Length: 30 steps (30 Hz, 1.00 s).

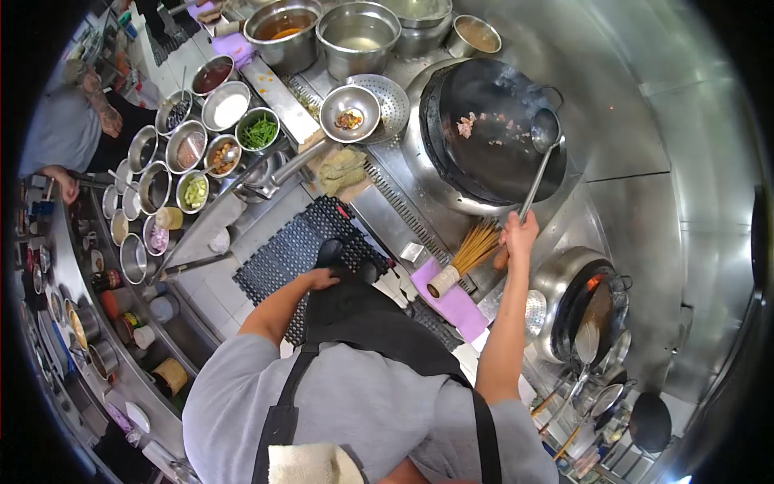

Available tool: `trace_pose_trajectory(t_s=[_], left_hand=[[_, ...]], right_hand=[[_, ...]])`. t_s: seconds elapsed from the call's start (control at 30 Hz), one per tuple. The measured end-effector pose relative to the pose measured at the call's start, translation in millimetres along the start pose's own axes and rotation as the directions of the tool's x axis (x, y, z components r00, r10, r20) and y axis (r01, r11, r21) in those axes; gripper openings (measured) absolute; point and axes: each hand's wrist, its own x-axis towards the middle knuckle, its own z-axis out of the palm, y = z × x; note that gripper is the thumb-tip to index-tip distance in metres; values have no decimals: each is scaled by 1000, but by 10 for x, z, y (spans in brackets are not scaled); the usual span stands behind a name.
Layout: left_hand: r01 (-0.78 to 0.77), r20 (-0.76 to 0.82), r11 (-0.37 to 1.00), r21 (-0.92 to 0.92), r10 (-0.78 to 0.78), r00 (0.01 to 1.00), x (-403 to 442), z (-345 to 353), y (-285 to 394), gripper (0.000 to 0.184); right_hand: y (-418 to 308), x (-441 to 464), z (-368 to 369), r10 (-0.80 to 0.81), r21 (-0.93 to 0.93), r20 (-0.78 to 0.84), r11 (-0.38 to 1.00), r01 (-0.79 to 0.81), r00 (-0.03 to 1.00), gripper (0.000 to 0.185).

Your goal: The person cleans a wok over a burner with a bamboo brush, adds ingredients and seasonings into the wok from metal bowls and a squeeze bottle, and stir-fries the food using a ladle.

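My right hand is closed around the handle of a ladle. Its bowl rests at the far right side of a large dark wok, which is on a round steel burner. Small pieces of pinkish meat lie scattered in the wok, with faint smoke near its back edge. My left hand is low beside my black apron, away from the stove. Its fingers are too small and partly hidden to tell whether they are curled.
A bamboo brush and a purple cloth lie below the wok. A strainer sits left of it, near steel pots. Ingredient bowls crowd the left counter. A second wok is at right. Another person's hand shows far left.
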Motion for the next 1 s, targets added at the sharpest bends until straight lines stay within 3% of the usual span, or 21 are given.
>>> trace_pose_trajectory(t_s=[0.03,0.07,0.13,0.2,0.27,0.3,0.33,0.4,0.43,0.53,0.63,0.73,0.87,1.0], left_hand=[[317,73,941,-120,-310,948,-308,-143,83,53],[602,173,771,-209,-576,799,-642,-317,246,50],[691,255,666,-281,-643,722,-1067,-105,-413,42],[557,-63,752,-353,-613,787,-1480,139,-818,33],[476,-103,759,-444,-572,814,-1746,252,-972,29],[460,-112,700,-545,-605,788,-1769,212,-949,27],[432,-120,636,-640,-637,761,-1795,151,-871,25],[361,-45,335,-871,-784,620,-1764,169,-549,21],[408,-66,448,-796,-733,677,-1774,58,-346,18],[313,-273,658,-685,-630,727,-1615,-76,-24,14],[301,-289,696,-652,-595,750,-1484,-326,235,10],[335,-278,672,-660,-633,723,-1431,-551,456,7],[326,-283,655,-681,-647,708,-1384,-785,608,3],[338,-260,663,-668,-634,729,-1366,-974,729,3]], right_hand=[[33,0,10,2,6,11,1000,-2,1000,16],[52,-16,7,4,13,20,1000,-4,1000,16],[-67,-191,-150,74,129,209,986,-103,975,16],[-206,-468,-236,107,143,334,976,-163,936,15],[-232,-743,-253,134,290,425,917,-275,895,15],[-243,-796,-242,136,353,472,876,-328,871,16],[-189,-722,-232,115,316,460,905,-284,880,15],[44,-482,-179,77,239,431,951,-196,899,12],[94,-362,-110,35,243,357,962,-129,933,10],[105,-56,-9,0,259,160,965,-42,987,11],[46,-57,89,-60,5,33,998,60,998,13],[-227,-376,-174,-45,-42,246,997,57,968,13],[-67,-570,-261,90,181,417,967,-180,904,16],[55,-168,-152,-78,-30,115,996,82,990,7]])
